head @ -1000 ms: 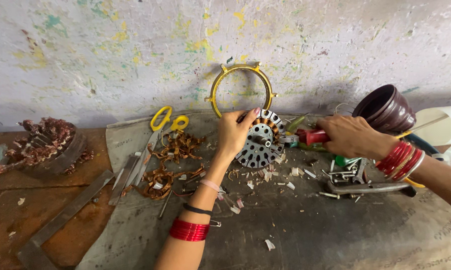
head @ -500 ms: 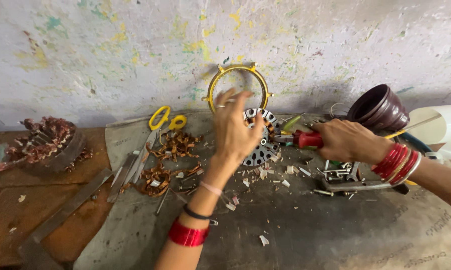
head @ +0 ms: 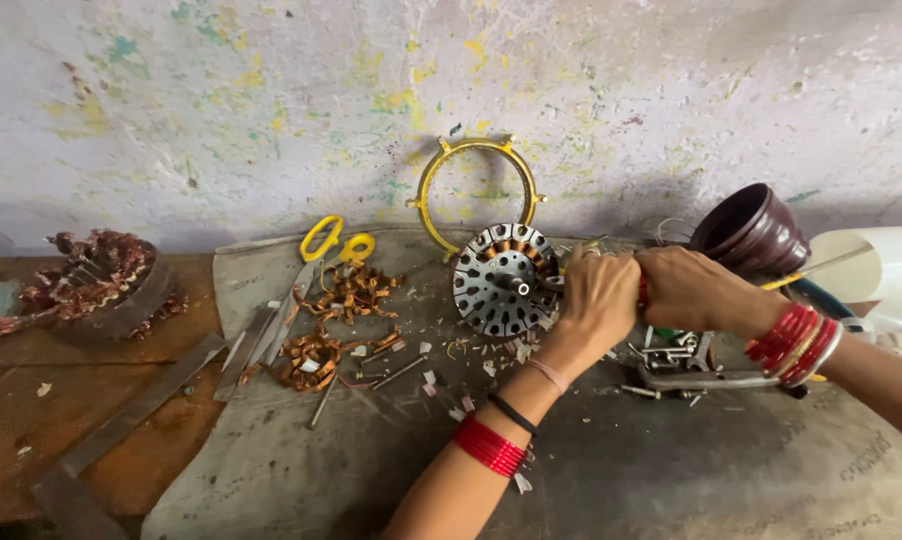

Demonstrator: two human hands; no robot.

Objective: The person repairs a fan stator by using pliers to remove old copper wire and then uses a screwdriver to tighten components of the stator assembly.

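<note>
A round steel motor stator (head: 501, 280) with copper windings stands tilted on its edge on the grey mat (head: 621, 470), its shaft pointing at me. My left hand (head: 596, 298) is curled in a fist just right of the stator, pressed against my right hand (head: 696, 290). Both hands close around a red-handled tool (head: 642, 290), of which only a sliver shows between them. Its tip is hidden. Red bangles are on both of my wrists.
A yellow metal ring (head: 476, 144) leans on the wall behind the stator. Yellow scissors (head: 326, 240), copper wire scraps (head: 336, 300) and flat metal bars (head: 141, 405) lie at left. An old winding (head: 101, 280) sits far left. Right: a maroon pot (head: 751, 230), small metal tools (head: 691, 378).
My left hand has let go of the stator's face and moved right to join the right hand on the tool. The stator now shows fully.
</note>
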